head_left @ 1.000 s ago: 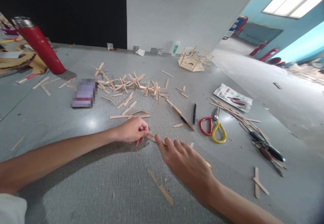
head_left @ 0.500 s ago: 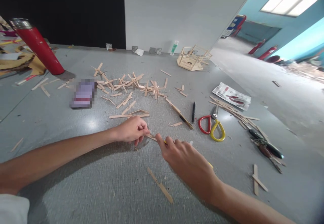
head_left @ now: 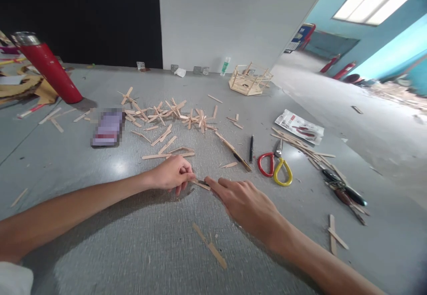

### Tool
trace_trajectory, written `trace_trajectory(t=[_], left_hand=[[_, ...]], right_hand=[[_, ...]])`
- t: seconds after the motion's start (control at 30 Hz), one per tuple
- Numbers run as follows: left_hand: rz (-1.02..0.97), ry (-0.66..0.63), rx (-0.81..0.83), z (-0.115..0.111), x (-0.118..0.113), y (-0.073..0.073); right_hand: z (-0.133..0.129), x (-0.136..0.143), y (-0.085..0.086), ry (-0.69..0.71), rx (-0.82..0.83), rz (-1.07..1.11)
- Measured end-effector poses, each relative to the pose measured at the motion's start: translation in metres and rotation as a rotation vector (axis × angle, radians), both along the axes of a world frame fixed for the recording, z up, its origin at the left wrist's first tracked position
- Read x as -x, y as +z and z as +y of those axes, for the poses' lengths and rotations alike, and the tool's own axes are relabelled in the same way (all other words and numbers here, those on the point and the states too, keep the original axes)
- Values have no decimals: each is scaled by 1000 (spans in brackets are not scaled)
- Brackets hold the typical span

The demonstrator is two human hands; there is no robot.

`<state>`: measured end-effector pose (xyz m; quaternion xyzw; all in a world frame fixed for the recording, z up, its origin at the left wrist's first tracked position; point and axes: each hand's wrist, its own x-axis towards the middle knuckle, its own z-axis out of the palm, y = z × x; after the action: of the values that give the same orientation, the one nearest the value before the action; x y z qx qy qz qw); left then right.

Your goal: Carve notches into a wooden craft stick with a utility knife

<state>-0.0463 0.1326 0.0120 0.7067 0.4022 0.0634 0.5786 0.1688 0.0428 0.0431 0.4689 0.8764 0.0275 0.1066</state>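
Note:
My left hand [head_left: 173,174] pinches one end of a thin wooden stick [head_left: 202,185] just above the grey table [head_left: 126,250]. At the stick's other end is my right hand [head_left: 248,201], fingers wrapped round a tool that is mostly hidden; a dark tip shows by the index finger. Below the hands lies a broken, notched stick [head_left: 216,255]. Behind my left hand are more flat sticks [head_left: 155,156]. Scissors with a red and a yellow handle [head_left: 283,172] rest to the right, beside a black pen [head_left: 251,148].
A pile of sticks [head_left: 173,110] spreads across the middle, with a blurred phone [head_left: 108,127] and red flask [head_left: 55,70] to its left. At the back stands a wooden frame [head_left: 248,83]. Pliers [head_left: 345,190] and a white packet [head_left: 299,127] lie right.
The view has shifted slightly. My right hand has flattened a little over the tool, and yellow parts seen near it before no longer show. My left hand keeps its pinch.

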Motion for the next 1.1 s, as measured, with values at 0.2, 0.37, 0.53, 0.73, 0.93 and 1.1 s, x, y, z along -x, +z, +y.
trace_trajectory(t=[0.2,0.37,0.53,0.73,0.93,1.1], left_hand=[[10,8,14,1,-1,0],[7,15,23,0,-1,-1],[3,3,7,2,0,-4],[-1,-3,4,2,1,-5],[-9,-21,-19,2,1,-5],[-12,-16,-1,3,1,-6]], right_hand=[[-3,0,3,13,-80,1],[-2,4,-2,26,-53,-34],[-2,5,-6,50,-80,-36],[-4,6,-11,84,-146,-89],[-7,9,-16,112,-325,-77],[-9,13,-17,136,-480,-101]])
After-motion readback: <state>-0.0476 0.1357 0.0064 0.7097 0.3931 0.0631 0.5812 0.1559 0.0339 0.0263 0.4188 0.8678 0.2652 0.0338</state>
